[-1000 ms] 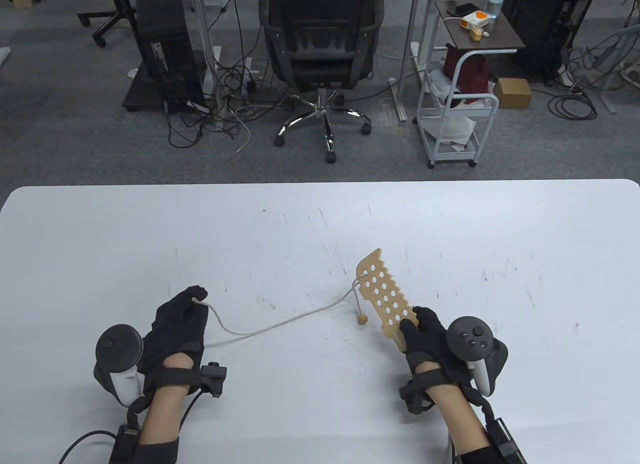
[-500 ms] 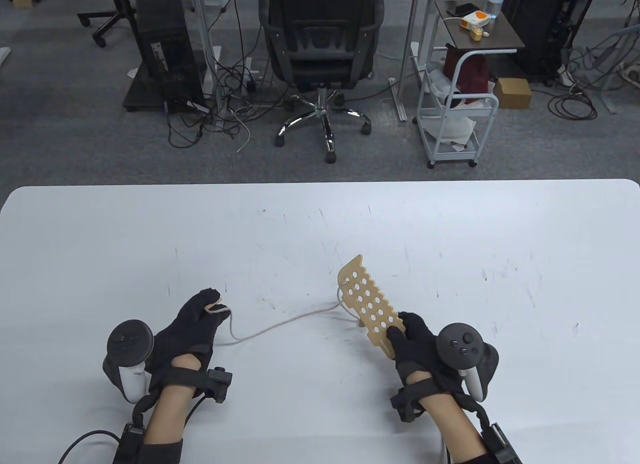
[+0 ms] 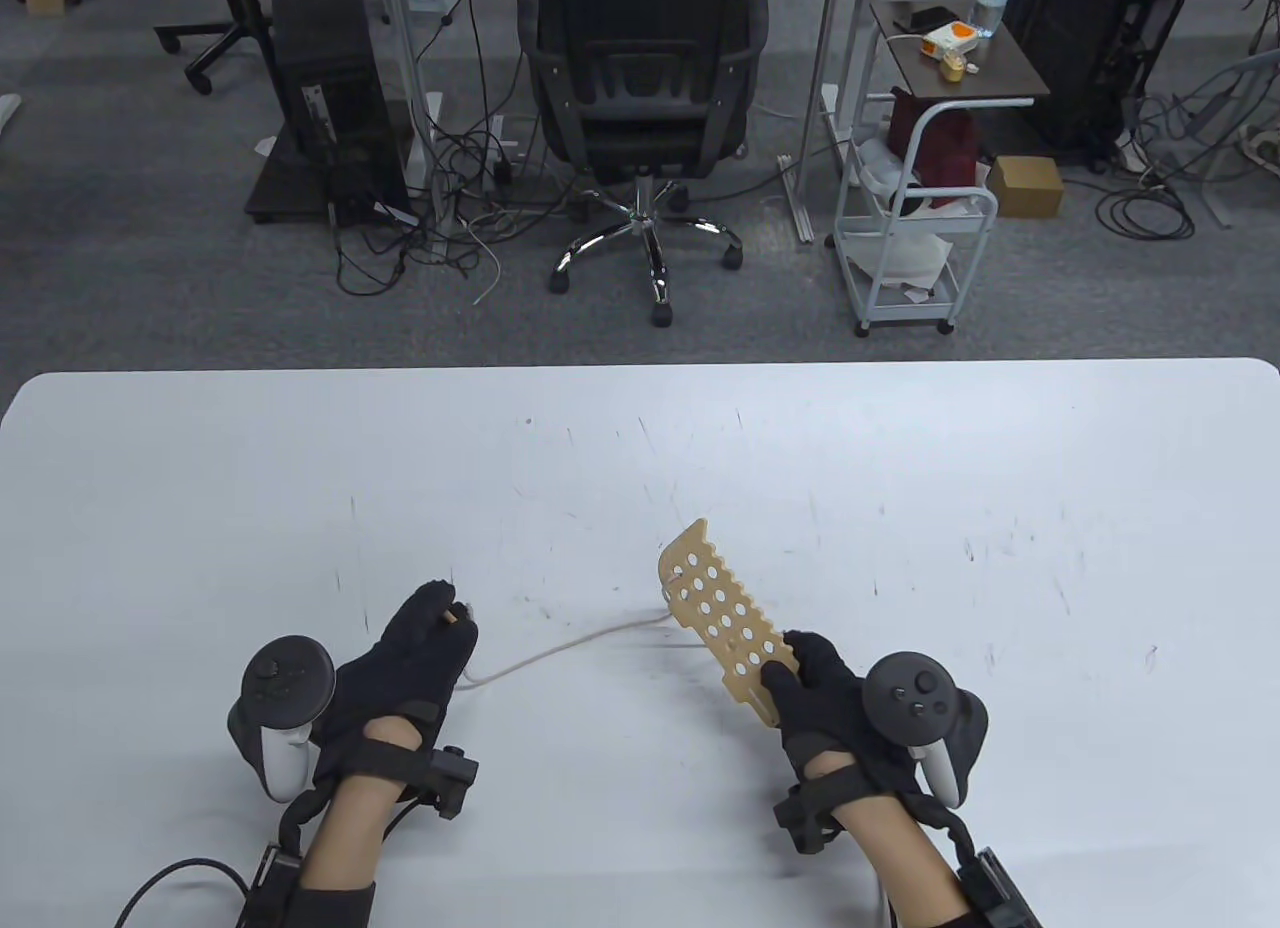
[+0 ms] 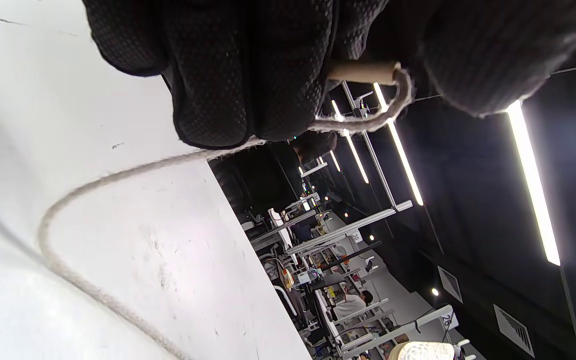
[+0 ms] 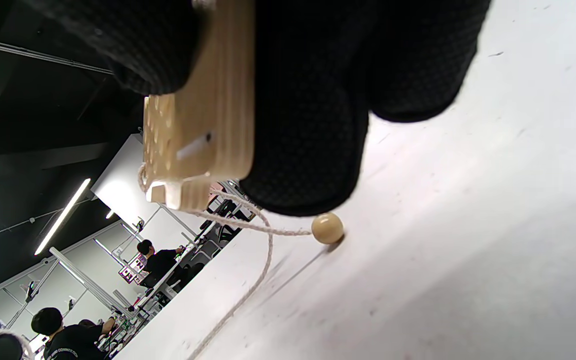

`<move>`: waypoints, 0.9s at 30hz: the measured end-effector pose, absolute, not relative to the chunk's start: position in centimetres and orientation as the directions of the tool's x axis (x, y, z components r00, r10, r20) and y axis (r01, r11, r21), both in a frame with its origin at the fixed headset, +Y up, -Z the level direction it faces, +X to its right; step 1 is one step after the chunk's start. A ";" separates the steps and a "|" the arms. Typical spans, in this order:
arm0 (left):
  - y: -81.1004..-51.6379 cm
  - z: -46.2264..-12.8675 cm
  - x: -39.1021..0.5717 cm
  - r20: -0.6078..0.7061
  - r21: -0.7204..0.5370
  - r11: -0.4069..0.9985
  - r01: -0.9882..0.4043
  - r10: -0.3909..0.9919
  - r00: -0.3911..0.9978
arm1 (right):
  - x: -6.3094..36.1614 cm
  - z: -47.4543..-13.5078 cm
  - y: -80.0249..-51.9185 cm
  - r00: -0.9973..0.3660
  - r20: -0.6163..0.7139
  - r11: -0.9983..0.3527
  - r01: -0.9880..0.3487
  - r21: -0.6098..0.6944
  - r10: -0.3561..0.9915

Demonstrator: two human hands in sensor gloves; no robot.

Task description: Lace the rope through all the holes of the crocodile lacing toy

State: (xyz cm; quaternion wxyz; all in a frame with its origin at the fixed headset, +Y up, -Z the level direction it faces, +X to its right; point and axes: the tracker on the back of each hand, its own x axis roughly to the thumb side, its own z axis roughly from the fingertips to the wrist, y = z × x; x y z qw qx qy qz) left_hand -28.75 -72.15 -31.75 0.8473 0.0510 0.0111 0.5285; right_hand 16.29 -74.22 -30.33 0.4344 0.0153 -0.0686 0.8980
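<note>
My right hand (image 3: pixel 815 683) grips the near end of the wooden crocodile board (image 3: pixel 712 608), a tan plate with several holes, held tilted above the table. The right wrist view shows the board (image 5: pixel 203 110) edge-on between thumb and fingers. A beige rope (image 3: pixel 560 648) runs from the board's far end across the table to my left hand (image 3: pixel 430 638). That hand pinches the rope's wooden tip (image 4: pixel 363 71) between thumb and fingers. A round wooden bead (image 5: pixel 327 228) at the rope's other end hangs under the board, close to the tabletop.
The white table (image 3: pixel 900 468) shows small scuff marks. Beyond its far edge stand a black office chair (image 3: pixel 640 98), a white trolley (image 3: pixel 915 238) and floor cables. People work in the background of the right wrist view.
Both hands moved toward each other: the board shifted left and the left hand slid right. The rope between them has gone slacker and shorter, and the bead is now hidden under the board.
</note>
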 end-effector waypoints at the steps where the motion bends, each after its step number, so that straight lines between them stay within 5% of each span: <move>1: -72.2 -31.8 -28.7 0.033 0.097 0.438 -0.894 0.896 0.442 | 16.2 -30.3 -74.2 -0.634 0.092 -0.626 -0.773 -0.108 0.768; 27: -72.5 -32.3 -26.6 0.045 -0.039 0.563 -0.825 0.826 0.562 | 14.6 -29.8 -74.2 -0.622 0.172 -0.626 -0.779 -0.037 0.764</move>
